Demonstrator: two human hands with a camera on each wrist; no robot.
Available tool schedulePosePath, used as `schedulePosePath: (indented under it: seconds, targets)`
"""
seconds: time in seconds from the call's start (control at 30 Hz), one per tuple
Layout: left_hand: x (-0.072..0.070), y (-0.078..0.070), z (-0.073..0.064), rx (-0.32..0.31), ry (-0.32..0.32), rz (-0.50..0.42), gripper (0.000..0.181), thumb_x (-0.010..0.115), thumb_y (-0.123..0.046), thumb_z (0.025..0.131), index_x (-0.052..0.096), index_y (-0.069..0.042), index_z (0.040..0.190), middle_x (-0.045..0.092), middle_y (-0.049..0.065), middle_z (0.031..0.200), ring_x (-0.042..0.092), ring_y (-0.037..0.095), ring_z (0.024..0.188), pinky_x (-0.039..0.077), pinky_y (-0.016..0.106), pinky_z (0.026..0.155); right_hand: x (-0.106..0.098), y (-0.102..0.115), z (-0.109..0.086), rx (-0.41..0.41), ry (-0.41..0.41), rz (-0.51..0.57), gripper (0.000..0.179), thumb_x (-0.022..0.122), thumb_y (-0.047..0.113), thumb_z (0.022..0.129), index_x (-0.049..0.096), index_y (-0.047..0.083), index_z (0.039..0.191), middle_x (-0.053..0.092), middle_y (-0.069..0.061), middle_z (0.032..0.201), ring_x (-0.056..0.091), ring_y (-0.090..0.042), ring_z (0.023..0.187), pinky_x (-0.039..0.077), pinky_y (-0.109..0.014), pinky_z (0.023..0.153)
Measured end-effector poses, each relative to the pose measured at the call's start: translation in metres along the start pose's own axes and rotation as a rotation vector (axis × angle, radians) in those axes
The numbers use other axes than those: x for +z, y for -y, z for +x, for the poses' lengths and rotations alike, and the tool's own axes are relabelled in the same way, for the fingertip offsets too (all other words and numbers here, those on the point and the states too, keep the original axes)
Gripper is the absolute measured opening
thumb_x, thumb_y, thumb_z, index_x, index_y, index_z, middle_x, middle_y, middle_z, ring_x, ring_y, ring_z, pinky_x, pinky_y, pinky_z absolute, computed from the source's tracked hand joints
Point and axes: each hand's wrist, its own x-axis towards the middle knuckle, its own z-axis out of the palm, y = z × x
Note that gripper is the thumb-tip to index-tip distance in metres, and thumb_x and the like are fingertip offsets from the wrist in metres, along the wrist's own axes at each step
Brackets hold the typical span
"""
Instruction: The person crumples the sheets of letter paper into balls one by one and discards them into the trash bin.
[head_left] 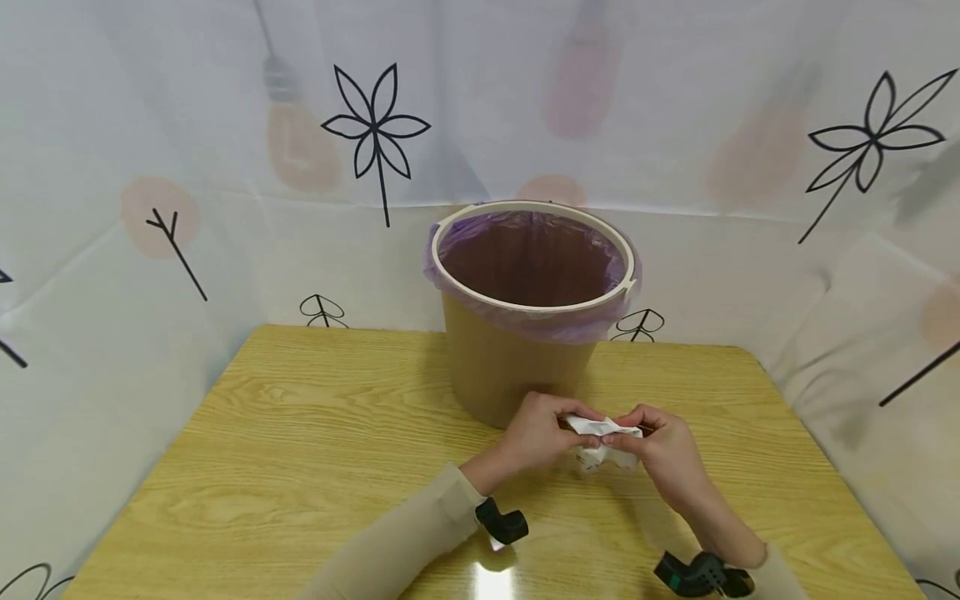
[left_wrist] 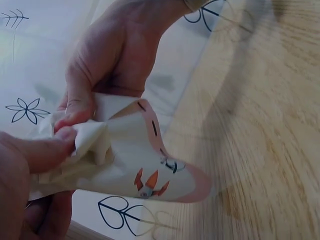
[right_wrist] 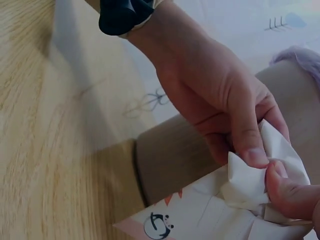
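Observation:
A crumpled sheet of white paper (head_left: 603, 429) is bunched between my two hands, above the table and in front of the bin. My left hand (head_left: 536, 432) pinches its left side, while my right hand (head_left: 669, 454) grips the right side, thumbs close together. In the left wrist view the paper (left_wrist: 127, 155) shows a pink border and small printed figures, one orange and grey. A panda print appears on the paper (right_wrist: 200, 220) in the right wrist view. Folded parts of the sheet and some fingers are hidden.
Just behind my hands stands a beige bin (head_left: 510, 367) with a purple liner bag (head_left: 577, 327) folded over its rim. The wooden table (head_left: 300, 442) reaches back to a white patterned cloth (head_left: 225, 108).

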Motion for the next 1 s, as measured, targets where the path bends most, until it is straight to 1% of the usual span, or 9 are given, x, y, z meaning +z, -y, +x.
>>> schedulePosePath:
  seconds: [0.13,0.23,0.37,0.43,0.6,0.7,0.8,0.87,1.0]
  targets:
    - [-0.004,0.003,0.0,0.051,0.073,0.043,0.037,0.085,-0.026,0.081,0.075,-0.014,0.115,0.073,-0.007,0.104,0.06,-0.005,0.085,0.051,0.014,0.073,-0.003,0.002,0.001,0.003,0.023,-0.021,0.021,0.081,0.006,0.082,0.068,-0.008,0.09,0.066,-0.008,0.097,0.062,-0.014,0.079,0.051,-0.027,0.061]
    - [-0.005,0.002,0.0,0.071,0.084,0.079,0.045,0.085,-0.032,0.081,0.071,-0.015,0.12,0.071,-0.007,0.109,0.059,-0.005,0.089,0.052,0.016,0.077,-0.004,0.006,0.001,0.001,0.021,-0.035,0.025,0.081,0.01,0.083,0.068,-0.008,0.093,0.064,-0.01,0.098,0.061,-0.015,0.08,0.052,-0.027,0.063]
    - [-0.003,-0.001,0.0,0.043,0.054,0.096,0.044,0.086,-0.031,0.079,0.07,-0.016,0.117,0.07,-0.009,0.103,0.059,-0.004,0.084,0.051,0.015,0.072,0.0,0.009,0.001,-0.013,-0.002,-0.022,0.026,0.081,0.009,0.083,0.068,-0.009,0.096,0.062,-0.01,0.1,0.063,-0.013,0.078,0.053,-0.028,0.06]
    - [-0.002,-0.002,0.0,0.024,0.03,0.083,0.039,0.087,-0.028,0.078,0.07,-0.016,0.112,0.069,-0.01,0.096,0.059,-0.004,0.078,0.05,0.013,0.068,0.003,0.01,0.001,-0.025,-0.021,-0.012,0.025,0.081,0.006,0.082,0.068,-0.009,0.095,0.062,-0.01,0.099,0.064,-0.013,0.076,0.053,-0.027,0.058]
    - [0.001,-0.004,0.001,0.014,-0.043,0.054,0.03,0.09,-0.023,0.074,0.073,-0.018,0.098,0.066,-0.015,0.083,0.056,-0.005,0.067,0.048,0.013,0.058,0.008,0.012,-0.001,-0.031,-0.07,-0.026,0.017,0.081,0.002,0.08,0.07,-0.006,0.091,0.065,-0.009,0.097,0.063,-0.011,0.073,0.053,-0.027,0.056]
    - [0.002,-0.005,0.001,0.015,-0.078,0.048,0.027,0.091,-0.02,0.071,0.074,-0.017,0.091,0.068,-0.015,0.081,0.054,-0.006,0.065,0.047,0.013,0.056,0.01,0.014,-0.001,-0.032,-0.102,-0.049,0.011,0.08,0.001,0.081,0.071,-0.003,0.087,0.067,-0.008,0.096,0.063,-0.011,0.071,0.051,-0.026,0.054]
    - [0.003,-0.006,0.001,0.016,-0.099,0.074,0.026,0.092,-0.019,0.069,0.075,-0.017,0.088,0.07,-0.014,0.081,0.054,-0.006,0.066,0.046,0.012,0.058,0.012,0.014,-0.002,-0.043,-0.125,-0.069,0.008,0.078,-0.001,0.082,0.071,-0.003,0.085,0.068,-0.007,0.094,0.059,-0.01,0.066,0.047,-0.025,0.049]
    - [0.003,-0.005,0.001,0.007,-0.104,0.091,0.026,0.092,-0.02,0.069,0.075,-0.017,0.088,0.07,-0.014,0.081,0.054,-0.007,0.067,0.046,0.012,0.059,0.012,0.014,-0.002,-0.049,-0.124,-0.065,0.009,0.078,-0.001,0.082,0.072,-0.005,0.088,0.068,-0.006,0.093,0.056,-0.01,0.063,0.044,-0.024,0.047]
    - [0.0,-0.004,0.003,-0.043,-0.095,0.032,0.027,0.092,-0.021,0.069,0.075,-0.016,0.09,0.069,-0.014,0.081,0.054,-0.005,0.068,0.047,0.014,0.059,0.01,0.013,-0.003,-0.069,-0.075,-0.044,0.018,0.077,0.006,0.086,0.071,-0.005,0.098,0.066,-0.004,0.096,0.054,-0.011,0.064,0.043,-0.025,0.048]
